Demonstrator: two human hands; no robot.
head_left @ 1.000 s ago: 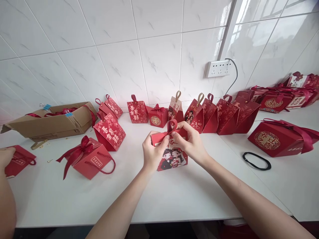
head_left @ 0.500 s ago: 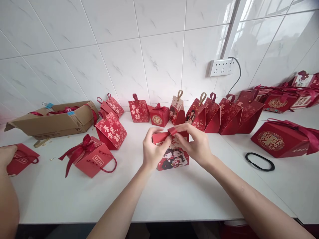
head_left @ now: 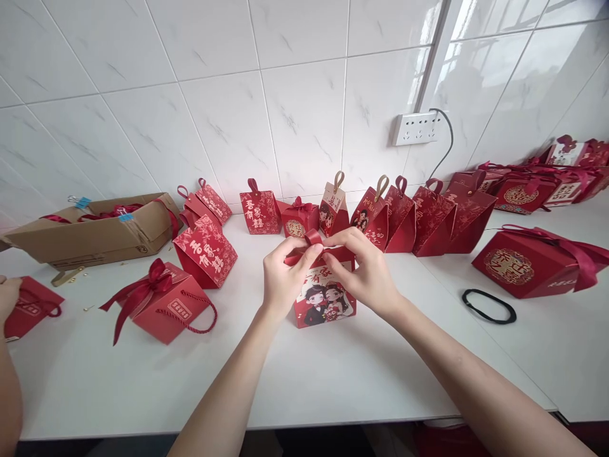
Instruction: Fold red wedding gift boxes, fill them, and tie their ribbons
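Observation:
A red gift box [head_left: 326, 303] printed with a cartoon bridal couple stands upright on the table in front of me. My left hand [head_left: 287, 276] is closed on the left part of its top edge, thumb on the near side. My right hand [head_left: 362, 270] pinches the same top edge from the right, its thumb and fingertips close to the left thumb. Between the hands a dark red strap loop [head_left: 313, 238] rises above the box's top. My fingers cover the place where the strap meets the box.
Behind stand several finished red boxes [head_left: 259, 212]. At left are a ribboned box [head_left: 166, 304], a cardboard carton [head_left: 109, 244], small brass pieces [head_left: 76, 274] and another person's hand [head_left: 7, 298] on a box. A black band [head_left: 489, 306] and a large box [head_left: 523, 263] lie right.
The top flaps, apart before, are now pressed together between my fingers. The strap loop stands more upright, and more of the printed front shows. The whole view has shifted slightly.

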